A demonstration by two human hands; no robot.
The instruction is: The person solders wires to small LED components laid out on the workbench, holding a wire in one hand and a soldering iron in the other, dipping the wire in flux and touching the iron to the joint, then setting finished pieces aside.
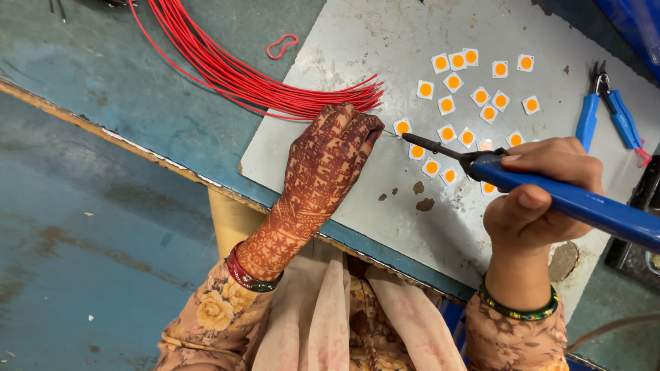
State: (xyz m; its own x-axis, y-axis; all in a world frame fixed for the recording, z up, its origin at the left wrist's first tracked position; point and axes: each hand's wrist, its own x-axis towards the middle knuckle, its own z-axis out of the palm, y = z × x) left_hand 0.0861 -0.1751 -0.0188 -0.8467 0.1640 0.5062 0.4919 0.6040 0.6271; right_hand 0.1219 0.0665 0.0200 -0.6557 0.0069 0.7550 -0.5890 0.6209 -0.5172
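Note:
My left hand [328,159], covered in dark henna patterns, rests on the grey metal sheet [357,55] with fingertips pinched at the ends of a bundle of red wires [227,69]. It seems to hold a thin wire end beside a small white square chip with an orange centre [403,126]. My right hand [535,199] grips a blue-handled soldering iron [570,200]. The iron's dark tip [412,139] points left, close to that chip and my left fingertips.
Several white square chips with orange centres [474,96] lie scattered on the sheet. Blue-handled cutters [605,110] sit at the right edge. A red rubber band [282,45] lies on the blue-green worktable [103,75]. The table's worn front edge runs diagonally below my hands.

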